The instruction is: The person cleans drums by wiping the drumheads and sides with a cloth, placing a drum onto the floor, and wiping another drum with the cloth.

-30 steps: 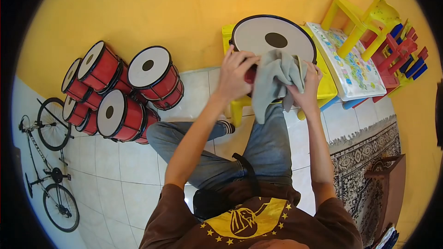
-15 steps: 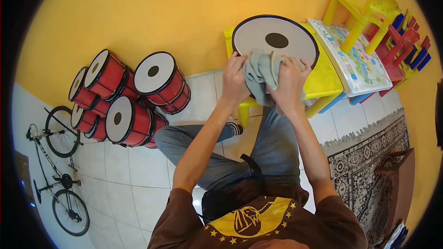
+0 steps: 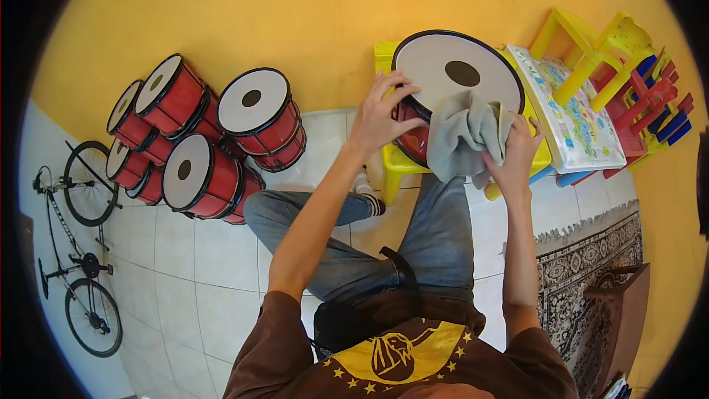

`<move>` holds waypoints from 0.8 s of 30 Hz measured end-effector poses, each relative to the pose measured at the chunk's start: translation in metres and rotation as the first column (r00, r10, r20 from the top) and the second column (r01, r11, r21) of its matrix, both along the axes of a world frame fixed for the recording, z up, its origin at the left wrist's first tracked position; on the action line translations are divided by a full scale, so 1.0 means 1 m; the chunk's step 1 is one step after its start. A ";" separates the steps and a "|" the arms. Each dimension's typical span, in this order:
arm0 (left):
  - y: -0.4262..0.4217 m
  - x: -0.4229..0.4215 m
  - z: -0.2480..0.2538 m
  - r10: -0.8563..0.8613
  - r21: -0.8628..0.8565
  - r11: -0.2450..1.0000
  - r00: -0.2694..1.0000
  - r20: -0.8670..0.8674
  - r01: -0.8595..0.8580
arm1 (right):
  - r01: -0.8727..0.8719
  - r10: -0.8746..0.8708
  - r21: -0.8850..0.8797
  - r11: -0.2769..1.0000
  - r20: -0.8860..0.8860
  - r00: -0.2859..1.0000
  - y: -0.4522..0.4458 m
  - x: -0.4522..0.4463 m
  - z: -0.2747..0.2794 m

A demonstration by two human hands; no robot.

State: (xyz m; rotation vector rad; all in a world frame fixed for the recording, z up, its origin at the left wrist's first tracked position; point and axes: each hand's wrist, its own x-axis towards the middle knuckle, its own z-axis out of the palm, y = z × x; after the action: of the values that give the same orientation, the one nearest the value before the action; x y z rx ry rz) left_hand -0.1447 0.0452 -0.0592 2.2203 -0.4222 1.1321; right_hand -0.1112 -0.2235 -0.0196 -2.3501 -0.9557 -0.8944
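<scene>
My right hand (image 3: pixel 515 157) is clamped on a grey cloth (image 3: pixel 467 137), which hangs bunched over the near right edge of a red drum (image 3: pixel 437 77) with a white head. My left hand (image 3: pixel 375 120) is at the drum's near left rim, thumb and fingers apart; whether the fingertips touch the rim is unclear from this angle. The drum stands upright on a yellow table (image 3: pixel 396 163) against the far wall (image 3: pixel 332 22), between stacked red drums (image 3: pixel 213 166) at left and a white-topped table (image 3: pixel 583 140) at right.
</scene>
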 end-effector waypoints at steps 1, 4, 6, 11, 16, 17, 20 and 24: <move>-0.007 0.000 -0.004 0.020 -0.008 1.000 0.999 0.034 -0.020 | -0.017 0.017 0.017 1.000 0.010 1.000 0.003 0.000 -0.004; -0.036 -0.002 -0.012 0.085 -0.031 0.996 0.989 0.124 -0.082 | -0.046 0.043 0.076 0.996 0.046 0.998 0.020 -0.007 -0.006; -0.054 -0.010 -0.011 0.137 -0.031 0.990 0.983 0.122 -0.134 | -0.053 0.050 0.103 0.993 0.032 0.998 0.033 -0.013 -0.004; -0.040 -0.009 0.002 0.092 0.070 0.993 0.993 0.075 -0.097 | -0.048 0.042 0.130 0.990 0.047 0.998 0.030 -0.009 -0.011; 0.010 0.002 0.024 -0.022 0.165 0.986 0.999 -0.050 0.030 | 0.005 -0.009 0.130 0.992 0.032 0.999 -0.005 -0.005 -0.011; 0.014 0.003 0.022 -0.034 0.206 0.977 0.997 -0.064 0.047 | 0.004 -0.009 0.133 0.991 0.034 0.999 -0.008 -0.005 -0.010; 0.000 -0.003 0.010 -0.028 0.040 0.999 0.998 -0.061 0.030 | -0.039 0.033 0.150 0.988 0.042 0.999 -0.007 -0.004 -0.012; -0.006 -0.004 0.000 -0.021 0.039 0.999 0.999 -0.032 0.022 | -0.119 0.111 0.194 0.974 0.054 0.992 0.016 0.000 -0.025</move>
State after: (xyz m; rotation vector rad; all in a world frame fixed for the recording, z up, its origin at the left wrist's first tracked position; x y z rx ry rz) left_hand -0.1491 0.0397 -0.0595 2.2596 -0.4580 1.0841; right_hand -0.1115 -0.2075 -0.0445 -2.0953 -0.9628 -0.9514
